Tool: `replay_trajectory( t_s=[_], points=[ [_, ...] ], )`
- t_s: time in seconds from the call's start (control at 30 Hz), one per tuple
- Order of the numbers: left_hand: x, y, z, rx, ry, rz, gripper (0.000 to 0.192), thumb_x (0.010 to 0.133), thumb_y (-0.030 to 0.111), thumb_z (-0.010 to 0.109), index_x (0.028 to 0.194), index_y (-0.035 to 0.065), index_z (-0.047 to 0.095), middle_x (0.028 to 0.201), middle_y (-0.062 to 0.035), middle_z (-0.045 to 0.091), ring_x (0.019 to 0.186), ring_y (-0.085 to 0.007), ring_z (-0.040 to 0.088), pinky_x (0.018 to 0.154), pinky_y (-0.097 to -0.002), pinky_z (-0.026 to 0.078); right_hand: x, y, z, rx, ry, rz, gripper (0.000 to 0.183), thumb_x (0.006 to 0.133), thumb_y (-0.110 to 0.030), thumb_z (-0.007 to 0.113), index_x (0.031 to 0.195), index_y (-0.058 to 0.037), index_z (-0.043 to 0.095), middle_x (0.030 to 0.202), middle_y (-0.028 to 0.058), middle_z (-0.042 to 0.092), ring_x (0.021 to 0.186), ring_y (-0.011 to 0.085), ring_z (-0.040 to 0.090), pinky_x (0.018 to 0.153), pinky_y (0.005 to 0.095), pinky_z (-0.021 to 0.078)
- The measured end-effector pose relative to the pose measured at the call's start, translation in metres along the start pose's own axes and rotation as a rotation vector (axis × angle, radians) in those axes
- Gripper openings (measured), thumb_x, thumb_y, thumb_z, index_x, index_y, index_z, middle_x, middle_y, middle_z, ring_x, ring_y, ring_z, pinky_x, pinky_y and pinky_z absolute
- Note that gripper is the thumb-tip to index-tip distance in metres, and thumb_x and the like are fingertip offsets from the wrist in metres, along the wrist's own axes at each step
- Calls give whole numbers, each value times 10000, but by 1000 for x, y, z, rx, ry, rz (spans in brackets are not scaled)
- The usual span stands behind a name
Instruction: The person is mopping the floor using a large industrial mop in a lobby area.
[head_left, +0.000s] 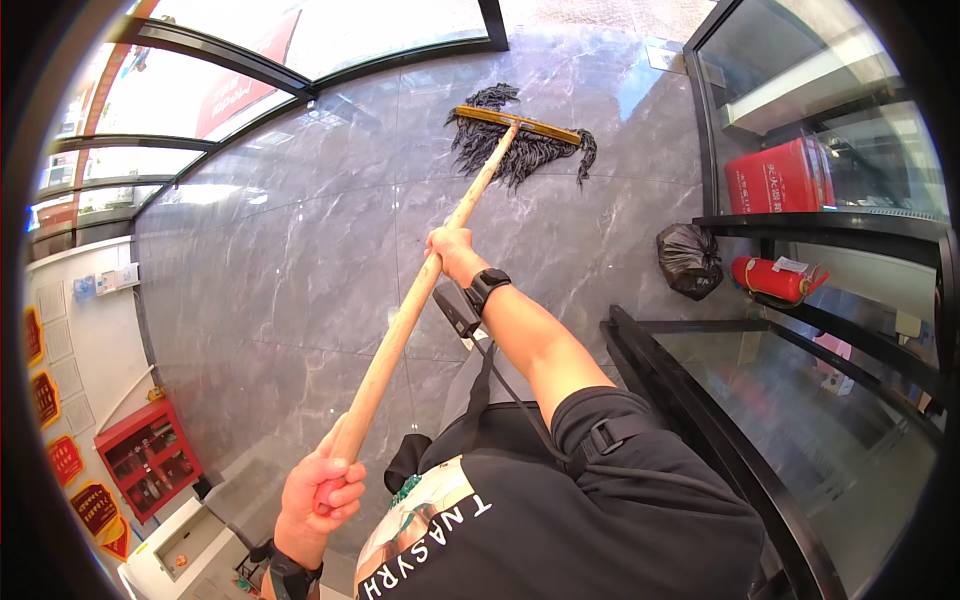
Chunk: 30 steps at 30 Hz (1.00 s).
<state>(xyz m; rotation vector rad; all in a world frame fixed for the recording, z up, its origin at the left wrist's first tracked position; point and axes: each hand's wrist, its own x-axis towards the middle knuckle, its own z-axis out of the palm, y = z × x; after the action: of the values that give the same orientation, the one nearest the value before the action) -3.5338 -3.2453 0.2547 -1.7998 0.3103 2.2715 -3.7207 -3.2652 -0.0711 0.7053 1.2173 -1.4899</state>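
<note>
A string mop lies with its dark grey yarn strands (506, 154) spread on the grey marble-look floor (300, 262). Across the strands runs a yellowish wooden head bar (480, 114), joined to a long wooden handle (394, 345) that slants down towards my body. My left hand (319, 487) grips the handle's upper end, close to my left side. Further along, my right hand (452, 250) is wrapped around the middle of the shaft. Dark bands circle both wrists, and a small black device (456, 309) hangs beside my right wrist.
A tied black plastic bag (690, 261) and a red fire extinguisher (772, 277) sit at right, by black-framed glass doors (705, 345). Behind glass stands a red box (780, 176) bearing writing. Framed glass panels (315, 94) line the upper left; a red cabinet (148, 457) stands lower left.
</note>
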Motion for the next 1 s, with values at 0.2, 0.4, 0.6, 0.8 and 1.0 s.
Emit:
replay_trajectory(
  t_s=[0.2, 0.4, 0.6, 0.8, 1.0],
  points=[
    [-22, 5, 4, 44, -10, 2, 598, 685, 39, 444, 1197, 247, 217, 661, -93, 446, 375, -98, 358, 288, -199, 259, -25, -1, 11, 71, 60, 70, 65, 592, 26, 476, 636, 40, 429, 522, 94, 447, 382, 179, 452, 346, 289, 369],
    [-5, 12, 14, -21, 0, 24, 605, 682, 34, 443, 1197, 258, 218, 648, -103, 454, 370, -104, 361, 294, -197, 264, -6, -15, 6, 83, 10, 21, 88, 582, 35, 474, 637, 25, 406, 506, 85, 431, 377, 167, 440, 339, 290, 363],
    [-35, 16, 15, 83, 15, -12, 609, 682, 34, 437, 1197, 266, 209, 642, -100, 448, 371, -106, 350, 302, -207, 272, -37, -10, 16, 154, 10, 85, 94, 584, 35, 465, 643, 19, 393, 507, 86, 421, 368, 173, 432, 341, 281, 367],
    [-4, 21, 22, -19, 10, 10, 604, 674, 33, 441, 1188, 264, 224, 633, -106, 438, 362, -110, 345, 291, -208, 260, -6, -28, 13, 122, 30, 38, 79, 575, 42, 467, 605, 20, 397, 496, 89, 417, 367, 179, 433, 337, 286, 363],
    [-44, 26, 27, 84, 30, -27, 607, 673, 28, 428, 1183, 288, 226, 625, -104, 418, 354, -108, 311, 289, -216, 250, -38, -14, 23, 194, 30, 57, 74, 580, 33, 453, 621, 25, 392, 509, 101, 427, 367, 192, 440, 334, 303, 364]
  ],
)
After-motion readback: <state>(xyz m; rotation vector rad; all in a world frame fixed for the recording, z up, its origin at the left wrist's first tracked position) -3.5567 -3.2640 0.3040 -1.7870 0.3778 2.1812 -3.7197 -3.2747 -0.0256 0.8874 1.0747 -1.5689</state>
